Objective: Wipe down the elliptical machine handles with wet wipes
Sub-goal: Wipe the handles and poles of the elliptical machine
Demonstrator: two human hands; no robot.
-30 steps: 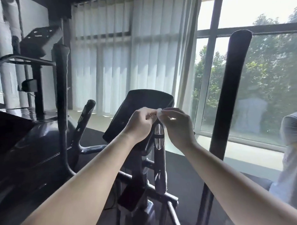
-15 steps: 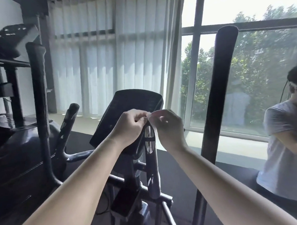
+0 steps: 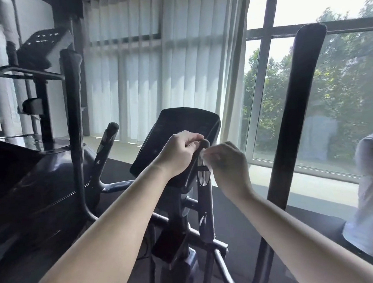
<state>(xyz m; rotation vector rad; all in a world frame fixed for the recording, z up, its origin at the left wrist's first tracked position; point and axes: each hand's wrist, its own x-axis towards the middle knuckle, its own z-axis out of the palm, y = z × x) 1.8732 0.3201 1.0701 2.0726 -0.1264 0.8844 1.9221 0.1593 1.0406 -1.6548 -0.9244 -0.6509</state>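
The elliptical's short inner right handle (image 3: 205, 206), dark with a silver sensor strip, rises in front of the black console (image 3: 174, 129). My left hand (image 3: 178, 153) curls its fingers round the tip of this handle. Just to the right, my right hand (image 3: 226, 163) is blurred and pinches a small white wet wipe (image 3: 204, 156) against the handle below the tip. The matching inner left handle (image 3: 108, 137) stands untouched. The tall outer handles, left (image 3: 73, 107) and right (image 3: 298, 115), rise at either side.
Another machine with a console (image 3: 45, 46) stands at the far left. A person in a light shirt (image 3: 370, 197) is at the right edge. Vertical blinds (image 3: 148, 68) and a large window (image 3: 264, 95) are ahead. Dark floor mat (image 3: 234, 220) lies below.
Both hands were pinching the wipe together at the handle tip. Now they have parted: my right hand has dropped down the handle with the wipe, my left stays at the tip.
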